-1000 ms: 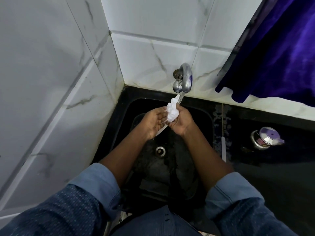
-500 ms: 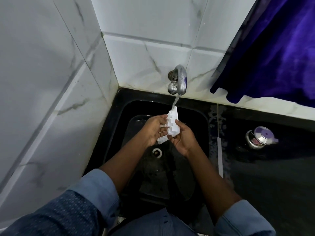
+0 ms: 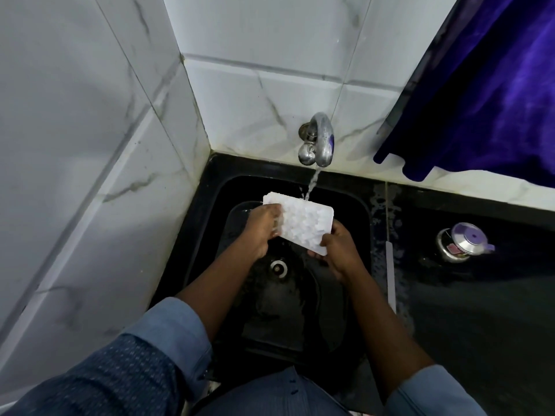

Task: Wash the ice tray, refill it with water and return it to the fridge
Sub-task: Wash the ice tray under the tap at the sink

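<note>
Around the back left corner of the counter, white marble-veined wall tiles (image 3: 90, 145) rise on two sides. Over the counter's back right edge hangs a deep purple curtain (image 3: 495, 100). The black counter (image 3: 480, 310) is wet and shiny, with splashes along the sink's right rim. A black sink (image 3: 210, 205) is sunk into the counter's left end, hard against the corner.

Two forearms in rolled blue sleeves reach in from the near edge. Between them, above the middle of the sink, is the white ice tray (image 3: 303, 223), tilted, with its far edge up under the tap. The left hand (image 3: 261, 232) grips the tray's left end, fingers curled over its edge. The right hand (image 3: 339, 253) pinches the tray's near right corner, thumb on top.

A chrome tap (image 3: 322, 139) sticks out from the back wall above the sink's rear rim. On the counter well to the right of the sink stands a small steel pot (image 3: 459, 243) with a purple-knobbed lid. A thin white strip (image 3: 390, 274) lies along the sink's right rim. The round drain (image 3: 277, 267) sits in the sink bottom, below the tray. A narrow stream of water (image 3: 312, 184) falls from the tap onto the tray's far edge.
</note>
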`<state>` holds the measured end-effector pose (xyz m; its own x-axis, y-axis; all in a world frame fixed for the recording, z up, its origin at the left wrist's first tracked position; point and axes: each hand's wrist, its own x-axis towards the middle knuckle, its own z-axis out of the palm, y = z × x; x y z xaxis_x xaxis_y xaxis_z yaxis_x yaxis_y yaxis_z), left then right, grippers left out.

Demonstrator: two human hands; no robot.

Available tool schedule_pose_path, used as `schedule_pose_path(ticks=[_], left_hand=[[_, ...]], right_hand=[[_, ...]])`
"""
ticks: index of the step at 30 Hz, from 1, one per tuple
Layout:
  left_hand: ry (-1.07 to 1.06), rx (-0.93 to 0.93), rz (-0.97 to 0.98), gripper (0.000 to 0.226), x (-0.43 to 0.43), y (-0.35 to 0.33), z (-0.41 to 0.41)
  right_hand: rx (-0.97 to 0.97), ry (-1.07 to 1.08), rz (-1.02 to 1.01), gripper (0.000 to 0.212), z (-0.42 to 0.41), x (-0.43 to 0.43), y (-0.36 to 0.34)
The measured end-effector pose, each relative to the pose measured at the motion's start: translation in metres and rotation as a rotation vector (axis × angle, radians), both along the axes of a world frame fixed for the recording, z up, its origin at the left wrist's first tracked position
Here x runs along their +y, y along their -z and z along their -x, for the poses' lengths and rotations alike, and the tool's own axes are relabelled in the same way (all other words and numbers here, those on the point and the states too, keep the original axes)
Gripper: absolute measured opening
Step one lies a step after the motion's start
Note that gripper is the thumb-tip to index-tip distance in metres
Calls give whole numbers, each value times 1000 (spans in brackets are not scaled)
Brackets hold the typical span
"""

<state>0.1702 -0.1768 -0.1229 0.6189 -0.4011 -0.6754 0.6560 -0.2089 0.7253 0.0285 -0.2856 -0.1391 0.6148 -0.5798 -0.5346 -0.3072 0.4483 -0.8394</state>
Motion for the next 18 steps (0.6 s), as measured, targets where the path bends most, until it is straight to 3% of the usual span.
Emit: schedule_pose_path(ticks=[5, 18], left_hand=[[30, -43, -77, 20, 14, 4, -11], [109, 94, 15, 29, 11, 12, -4]], right_hand=[[49, -45, 100, 66, 9, -12, -3], [96, -1, 126, 57, 14, -20, -9]])
